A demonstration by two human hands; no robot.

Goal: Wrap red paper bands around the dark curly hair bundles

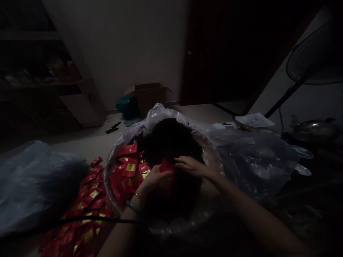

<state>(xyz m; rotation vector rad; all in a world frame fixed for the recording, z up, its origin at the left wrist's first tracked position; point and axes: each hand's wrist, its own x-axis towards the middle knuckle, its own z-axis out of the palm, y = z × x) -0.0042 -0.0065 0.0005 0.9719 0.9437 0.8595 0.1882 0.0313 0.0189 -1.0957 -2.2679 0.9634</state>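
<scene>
The room is dim. My left hand (154, 177) is closed on a small red packet (167, 175) held over a heap of dark loose material (170, 142) in a plastic-lined basin (211, 171). My right hand (190, 166) rests on the packet's top edge, fingers bent together at its opening. More red packets with gold labels (130, 166) lie inside the basin at its left side.
Several red packets (85, 210) are spread on the floor at left beside a big clear plastic bag (29, 182). Another plastic bag with round lids (257, 160) lies right. A cardboard box (147, 94), a shelf (40, 75) and a standing fan (313, 57) stand behind.
</scene>
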